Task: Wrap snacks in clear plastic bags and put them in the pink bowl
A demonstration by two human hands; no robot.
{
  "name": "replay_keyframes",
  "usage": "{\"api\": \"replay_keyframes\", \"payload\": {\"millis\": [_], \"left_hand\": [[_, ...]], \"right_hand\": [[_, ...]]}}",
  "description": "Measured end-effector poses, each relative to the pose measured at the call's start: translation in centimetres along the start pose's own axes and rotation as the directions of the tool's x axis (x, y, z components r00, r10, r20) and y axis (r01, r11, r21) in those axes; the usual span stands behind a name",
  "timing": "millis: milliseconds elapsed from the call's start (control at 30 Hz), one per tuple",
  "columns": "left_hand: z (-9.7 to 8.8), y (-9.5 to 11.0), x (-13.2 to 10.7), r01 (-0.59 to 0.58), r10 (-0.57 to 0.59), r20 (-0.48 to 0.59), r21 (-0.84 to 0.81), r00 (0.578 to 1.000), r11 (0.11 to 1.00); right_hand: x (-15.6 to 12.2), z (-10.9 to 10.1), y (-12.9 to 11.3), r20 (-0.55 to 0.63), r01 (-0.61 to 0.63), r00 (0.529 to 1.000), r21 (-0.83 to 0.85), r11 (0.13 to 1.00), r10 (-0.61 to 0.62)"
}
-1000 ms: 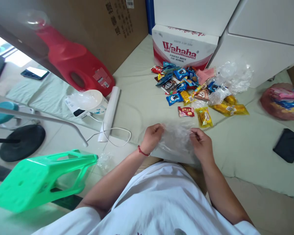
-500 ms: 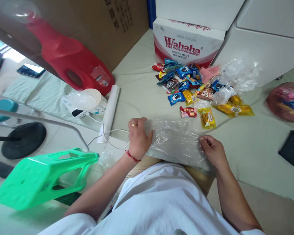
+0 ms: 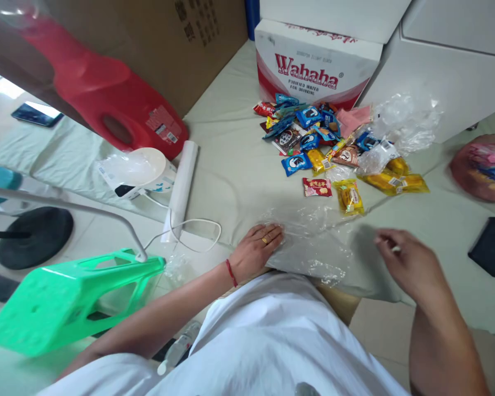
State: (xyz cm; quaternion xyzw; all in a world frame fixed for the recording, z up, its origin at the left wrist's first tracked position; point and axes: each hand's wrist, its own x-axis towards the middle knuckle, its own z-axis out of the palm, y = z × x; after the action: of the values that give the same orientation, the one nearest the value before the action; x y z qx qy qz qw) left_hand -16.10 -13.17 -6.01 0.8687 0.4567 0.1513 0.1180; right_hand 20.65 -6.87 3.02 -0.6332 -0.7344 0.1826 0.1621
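Observation:
A clear plastic bag (image 3: 309, 253) lies flat along the near edge of the cloth-covered surface. My left hand (image 3: 258, 247) rests palm down on the bag's left end, its fingers stretched out. To the right of the bag, apart from it, hangs my right hand (image 3: 408, 261) with curled fingers. A small pale spot shows among those fingers, too small to name. Beyond the bag are a red snack packet (image 3: 317, 187) and a yellow-wrapped snack (image 3: 350, 198). Behind them spreads a pile of wrapped snacks, among them a blue packet (image 3: 296, 164).
A Wahaba-style water carton lettered "Wahaha" (image 3: 313, 69) stands behind the pile. Crumpled clear plastic (image 3: 412, 124) lies beside it. On the left are a red jug (image 3: 119, 99), a paper cup (image 3: 157, 168), a white roll (image 3: 183, 187) and a green stool (image 3: 66, 302). A black pouch (image 3: 493, 247) lies right.
My right hand has let go of the bag's right edge and moved away to the right. My left hand has slid right and flattened onto the bag.

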Motion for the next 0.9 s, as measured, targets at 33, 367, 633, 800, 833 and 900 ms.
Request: {"api": "replay_keyframes", "payload": {"millis": [33, 367, 633, 800, 833, 900], "left_hand": [[0.1, 0.1, -0.3, 0.006, -0.006, -0.008, -0.01, 1.0, 1.0], [-0.1, 0.1, -0.6, -0.006, 0.005, -0.031, -0.03, 1.0, 1.0], [0.4, 0.1, -2.2, 0.091, -0.097, -0.12, -0.05, 0.988, 0.995], [-2.4, 1.6, -2.3, 0.321, -0.342, -0.372, -0.119, 0.863, 0.94], [-3.4, 2.0, -1.7, 0.367, -0.387, -0.419, -0.131, 0.821, 0.921], [-5.1, 2.3, 0.2, 0.383, -0.419, -0.456, -0.175, 0.785, 0.907]], "right_hand": [[1.1, -0.4, -1.4, -0.077, 0.067, 0.995, -0.045, 0.997, -0.07], [11.8, 11.5, -14.9, 0.544, 0.408, 0.78, -0.069, 0.91, -0.308], [18.0, 11.8, -13.4, 0.096, 0.296, 0.95, 0.043, 0.954, -0.299], [18.6, 14.1, -14.0, 0.097, 0.313, 0.946, -0.012, 0.95, -0.311], [18.5, 14.4, -14.2, 0.097, 0.32, 0.943, -0.011, 0.947, -0.318], [18.0, 14.3, -14.6, 0.077, 0.353, 0.933, 0.004, 0.936, -0.352]]}}
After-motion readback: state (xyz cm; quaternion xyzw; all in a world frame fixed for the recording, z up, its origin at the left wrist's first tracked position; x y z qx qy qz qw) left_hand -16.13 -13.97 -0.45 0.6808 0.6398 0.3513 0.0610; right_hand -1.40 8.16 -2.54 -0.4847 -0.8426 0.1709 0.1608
